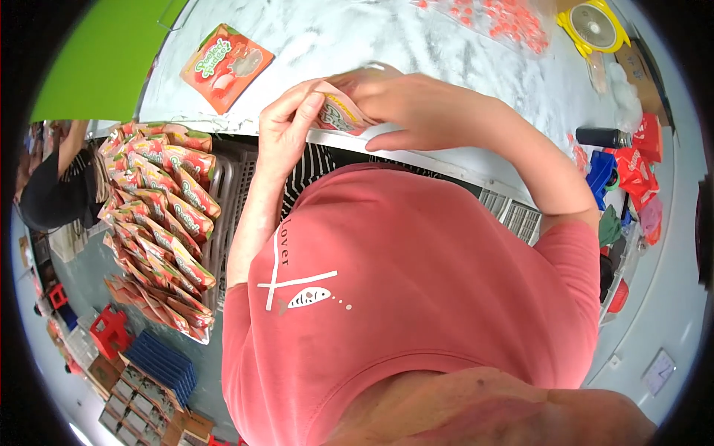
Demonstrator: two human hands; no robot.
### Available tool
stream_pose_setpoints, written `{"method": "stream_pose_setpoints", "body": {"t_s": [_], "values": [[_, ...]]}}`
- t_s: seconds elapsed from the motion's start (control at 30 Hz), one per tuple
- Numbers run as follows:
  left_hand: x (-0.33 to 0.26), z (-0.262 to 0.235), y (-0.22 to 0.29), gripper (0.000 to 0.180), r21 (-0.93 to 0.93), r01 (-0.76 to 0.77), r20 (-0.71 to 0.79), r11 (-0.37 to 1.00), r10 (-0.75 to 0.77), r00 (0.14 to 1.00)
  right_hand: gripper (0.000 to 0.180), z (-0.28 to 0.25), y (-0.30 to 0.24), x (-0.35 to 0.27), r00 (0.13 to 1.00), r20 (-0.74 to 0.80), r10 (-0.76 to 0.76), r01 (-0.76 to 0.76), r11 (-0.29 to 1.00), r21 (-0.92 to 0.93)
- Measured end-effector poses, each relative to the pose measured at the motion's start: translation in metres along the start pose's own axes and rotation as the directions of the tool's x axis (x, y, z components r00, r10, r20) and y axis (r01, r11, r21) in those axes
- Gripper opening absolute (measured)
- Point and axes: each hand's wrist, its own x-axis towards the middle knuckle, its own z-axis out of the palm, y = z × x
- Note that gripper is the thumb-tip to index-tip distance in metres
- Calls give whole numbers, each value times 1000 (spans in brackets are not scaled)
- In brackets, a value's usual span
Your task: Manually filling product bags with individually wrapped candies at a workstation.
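A red and green printed pouch [338, 110] is held over the front edge of the white marbled table, tilted in my hands. My left hand [286, 119] is closed on its left side, the thumb pressed on the printed face. At the right end of the pouch is my right hand [424, 111]. Its thumb stands apart below, while its other fingers are partly hidden at the pouch and blurred, so I cannot tell whether they grip it. Another flat pouch [227, 68] of the same kind lies on the table, beyond my left hand.
Many similar pouches [160, 223] stand in rows at my left, beside grey stacked trays [223, 201]. A clear bag of small red pieces [506, 22] and a yellow fan [593, 28] are at the table's far right. A dark bottle [604, 137] lies at right.
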Motion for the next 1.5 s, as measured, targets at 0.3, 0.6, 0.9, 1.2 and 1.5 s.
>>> {"method": "stream_pose_setpoints", "body": {"t_s": [0.3, 0.6, 0.9, 1.2, 1.5], "values": [[-5, -6, -1, 25, -57, 26, -70, 998, -30, 997, 26, 16, 10, -28, 849, -525, 64, -85, 996, -16], [-11, -1, -6, 28, -242, 133, -229, 961, -190, 955, 10, 27, 30, -26, 866, -496, 70, -46, 997, 60], [-15, 2, 0, 25, -162, 221, -109, 962, -240, 965, 25, 17, -9, -19, 773, -618, -144, 33, 982, -188], [-11, 11, 3, 24, -31, -40, -36, 999, 39, 999, 30, 6, -1, 1, 995, 76, 67, -65, 997, -30], [-14, 12, -2, 26, -86, 18, -27, 996, -20, 999, 25, 23, 7, 5, 999, 37, -10, 14, 994, -106]]}}
